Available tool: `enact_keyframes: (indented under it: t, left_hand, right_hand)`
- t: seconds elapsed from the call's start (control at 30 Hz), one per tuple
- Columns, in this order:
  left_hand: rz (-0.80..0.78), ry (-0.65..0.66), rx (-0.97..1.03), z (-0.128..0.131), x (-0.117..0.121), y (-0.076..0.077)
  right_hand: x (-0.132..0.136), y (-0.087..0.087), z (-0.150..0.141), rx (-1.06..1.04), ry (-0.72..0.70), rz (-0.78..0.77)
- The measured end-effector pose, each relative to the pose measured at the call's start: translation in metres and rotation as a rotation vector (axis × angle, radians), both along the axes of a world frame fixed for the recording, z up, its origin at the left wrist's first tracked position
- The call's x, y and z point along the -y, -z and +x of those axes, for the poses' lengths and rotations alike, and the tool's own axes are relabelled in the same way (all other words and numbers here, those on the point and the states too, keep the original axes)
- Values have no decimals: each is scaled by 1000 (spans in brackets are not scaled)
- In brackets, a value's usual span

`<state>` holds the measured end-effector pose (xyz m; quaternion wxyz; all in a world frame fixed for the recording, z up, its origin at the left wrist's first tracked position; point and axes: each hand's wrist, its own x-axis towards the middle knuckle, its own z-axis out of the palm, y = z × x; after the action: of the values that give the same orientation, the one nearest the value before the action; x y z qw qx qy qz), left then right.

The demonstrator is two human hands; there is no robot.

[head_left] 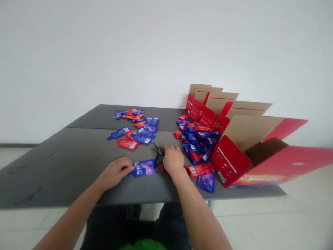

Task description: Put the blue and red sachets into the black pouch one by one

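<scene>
left hand: my left hand [113,172] is pinching narrowly on the end of a blue-purple sachet [144,168]
right hand: my right hand [173,160] is gripping black scissors [159,156] just above a red sachet [161,169]
table: a grey table [52,166] is carrying loose sachets [132,128] ahead and a heap of sachets [200,139] beside an open red carton [229,161]

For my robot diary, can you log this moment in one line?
left hand on blue sachet | right hand holds scissors | red box at right
</scene>
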<state>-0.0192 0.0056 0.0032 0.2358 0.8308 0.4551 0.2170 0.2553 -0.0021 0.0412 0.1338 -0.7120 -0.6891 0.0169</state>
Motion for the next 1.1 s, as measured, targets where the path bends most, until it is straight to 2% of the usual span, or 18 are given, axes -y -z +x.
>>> enact_keyframes:
  t: [0.1, 0.2, 0.27, 0.33, 0.4, 0.47, 0.57, 0.67, 0.73, 0.83, 0.9, 0.97, 1.03, 1.1]
  left_hand:
    - [13, 9, 10, -2, -2, 3]
    - [18, -6, -10, -2, -1, 3]
    - [13, -9, -18, -2, -1, 2]
    - [4, -4, -11, 0, 0, 1]
    - [-5, -3, -4, 0, 1, 0]
    - [-7, -9, -5, 1, 0, 0]
    - [-1, -11, -11, 1, -1, 0]
    - [-2, -10, -16, 1, 0, -1]
    - [-4, -12, -21, 2, 1, -2]
    - [2, -16, -19, 3, 3, -3]
    - [-1, -16, -16, 3, 3, -3]
    - [-6, -19, -13, 3, 2, -3]
    - [-7, -20, -11, 2, 1, -2]
    - [-5, -25, -12, 1, 1, -1]
  right_hand:
    - [13, -4, -35, -40, -147, 119]
    - [25, 6, -65, -65, -309, 109]
    - [25, 14, -61, -68, -301, 70]
    - [17, 18, -40, -57, -195, 33]
    - [6, 14, -17, -28, -66, -13]
    - [1, 7, -7, -12, 3, -18]
    - [13, 2, -26, -45, -82, 81]
    - [31, 8, -59, -76, -295, 136]
    - [33, 15, -64, -80, -358, 111]
    - [17, 19, -37, -67, -206, 44]
    - [2, 14, -12, -34, -54, -1]
    - [-3, 6, -1, -12, 23, 14]
    - [3, 1, -9, -25, -16, 87]
    - [16, 3, -32, -57, -160, 153]
